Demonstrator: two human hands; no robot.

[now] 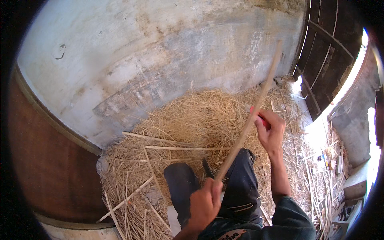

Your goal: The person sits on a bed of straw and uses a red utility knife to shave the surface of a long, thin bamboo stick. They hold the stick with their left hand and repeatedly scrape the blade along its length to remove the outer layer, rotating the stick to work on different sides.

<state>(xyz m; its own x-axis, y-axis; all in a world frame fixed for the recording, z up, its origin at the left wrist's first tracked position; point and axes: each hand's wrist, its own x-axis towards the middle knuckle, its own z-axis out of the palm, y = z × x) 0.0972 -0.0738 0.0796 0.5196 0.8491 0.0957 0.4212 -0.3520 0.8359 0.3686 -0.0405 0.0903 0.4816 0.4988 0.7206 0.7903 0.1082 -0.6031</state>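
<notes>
A long, pale wooden or bamboo stick (241,140) slants up and away to the right in front of me. Its near end is in my left hand (205,203), whose fingers are wrapped round it. Farther up, my right hand (272,127) is closed on a small red tool (262,120) held against the stick; its working edge is hidden, and I cannot tell its exact kind. Between my knees a dark knife-like blade (207,168) points upward near the stick's lower part, its handle out of sight.
Straw-like shavings (196,110) lie heaped before my knees. Several pale sticks (172,148) rest on the pile and to the left. A stained wall (180,52) rises beyond. At the right stand a dark wooden door (328,52) and a block-like ledge (356,180).
</notes>
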